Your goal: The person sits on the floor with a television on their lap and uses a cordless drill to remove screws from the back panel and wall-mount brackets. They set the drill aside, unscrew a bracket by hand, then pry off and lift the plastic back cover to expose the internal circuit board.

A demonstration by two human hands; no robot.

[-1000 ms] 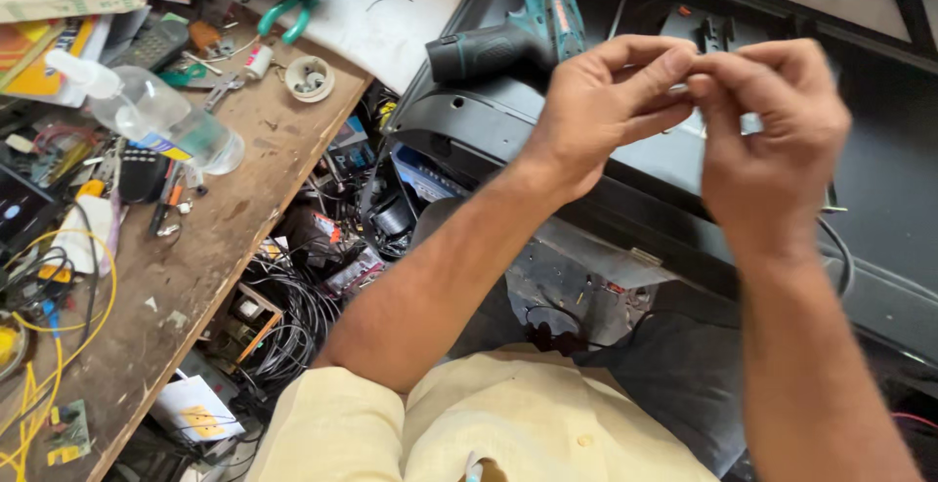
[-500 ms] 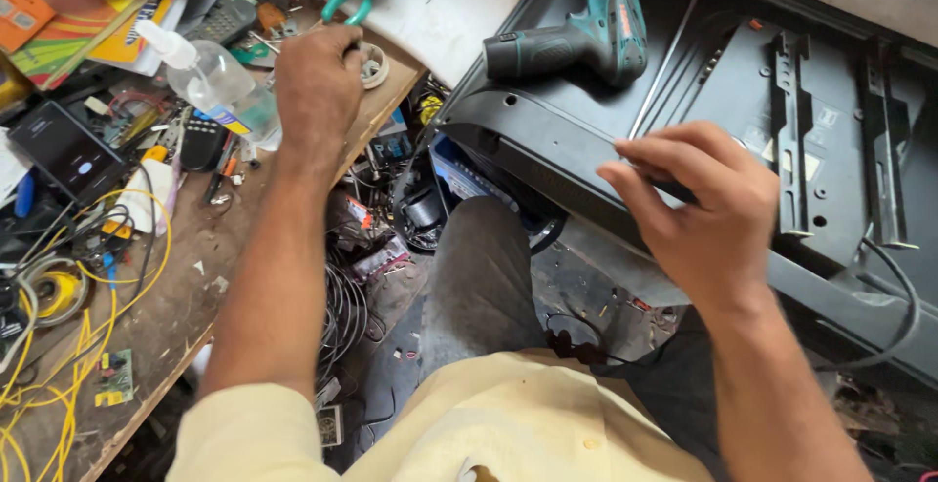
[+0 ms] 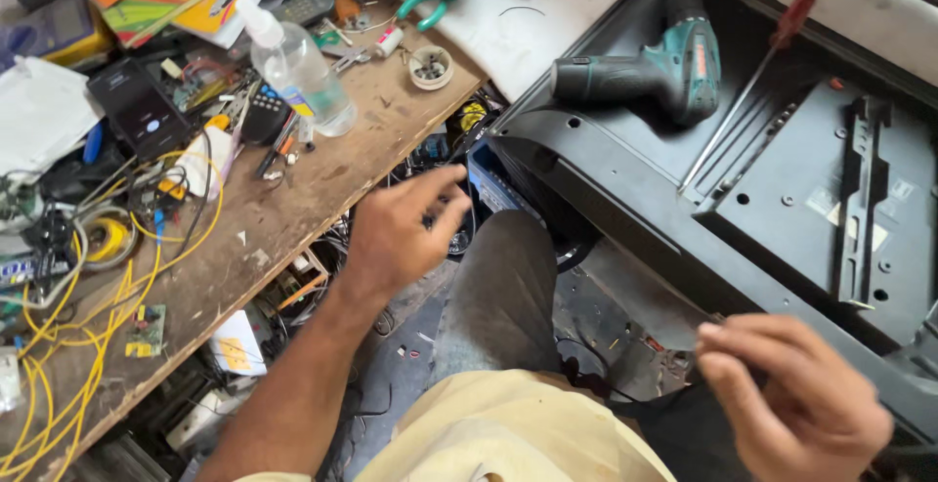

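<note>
Hovering off the edge of the wooden bench, the left hand is seen loosely spread, nothing gripped, above tangled cables on the floor. The right hand is held low at the right, its fingertips pressed together; whether something small is pinched there cannot be told. A teal cordless drill and a red-handled screwdriver are laid on the black television back panel. A clear spray bottle is lying on the bench.
</note>
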